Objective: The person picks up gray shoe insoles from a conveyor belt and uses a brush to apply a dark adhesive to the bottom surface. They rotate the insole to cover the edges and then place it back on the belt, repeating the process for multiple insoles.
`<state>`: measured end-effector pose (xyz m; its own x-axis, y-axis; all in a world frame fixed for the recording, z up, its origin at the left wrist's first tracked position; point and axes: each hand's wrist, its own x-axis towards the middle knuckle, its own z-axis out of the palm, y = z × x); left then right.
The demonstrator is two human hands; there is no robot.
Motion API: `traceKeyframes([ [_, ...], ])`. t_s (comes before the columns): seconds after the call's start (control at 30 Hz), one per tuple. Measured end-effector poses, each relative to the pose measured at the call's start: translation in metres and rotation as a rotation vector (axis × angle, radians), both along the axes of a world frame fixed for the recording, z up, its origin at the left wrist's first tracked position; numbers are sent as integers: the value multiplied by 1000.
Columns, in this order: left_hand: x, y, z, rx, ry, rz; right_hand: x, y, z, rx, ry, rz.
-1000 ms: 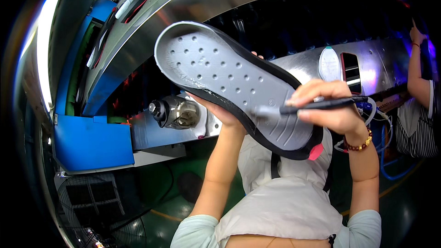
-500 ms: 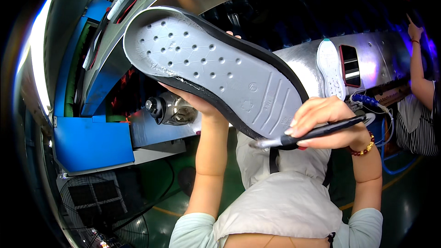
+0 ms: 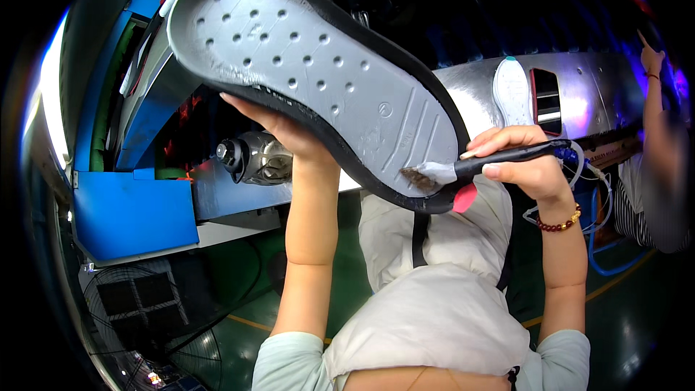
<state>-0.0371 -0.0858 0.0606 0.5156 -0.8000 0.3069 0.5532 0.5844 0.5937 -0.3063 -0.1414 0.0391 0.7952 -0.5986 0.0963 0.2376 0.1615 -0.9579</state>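
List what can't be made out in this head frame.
- Left hand: fingers hidden behind the grey shoe sole, head view.
- Brush: handle end covered by the right hand.
- Co-worker's arm: cut by the right rim, blurred.
- White sole on the machine: too small for detail.

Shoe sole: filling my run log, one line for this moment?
left hand: holds shoe sole | right hand: brush on heel

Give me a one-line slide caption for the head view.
Left hand holds up a grey shoe sole; right hand brushes its heel with a brush.
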Motion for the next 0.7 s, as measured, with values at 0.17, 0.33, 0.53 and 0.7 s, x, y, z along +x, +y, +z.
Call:
traceKeyframes([
  [0.17, -8, 5, 21, -95, -12, -544, 7, 12, 7, 217, -248, -6],
  [0.33, -66, 32, -40, -335, 100, -310, 31, 35, 17, 345, -245, -95],
  [0.53, -65, 49, -32, -82, 367, -230, 32, 49, 25, -230, -90, -56],
  [0.7, -64, 42, -22, -197, 422, -366, 33, 42, 23, -38, -124, -142],
])
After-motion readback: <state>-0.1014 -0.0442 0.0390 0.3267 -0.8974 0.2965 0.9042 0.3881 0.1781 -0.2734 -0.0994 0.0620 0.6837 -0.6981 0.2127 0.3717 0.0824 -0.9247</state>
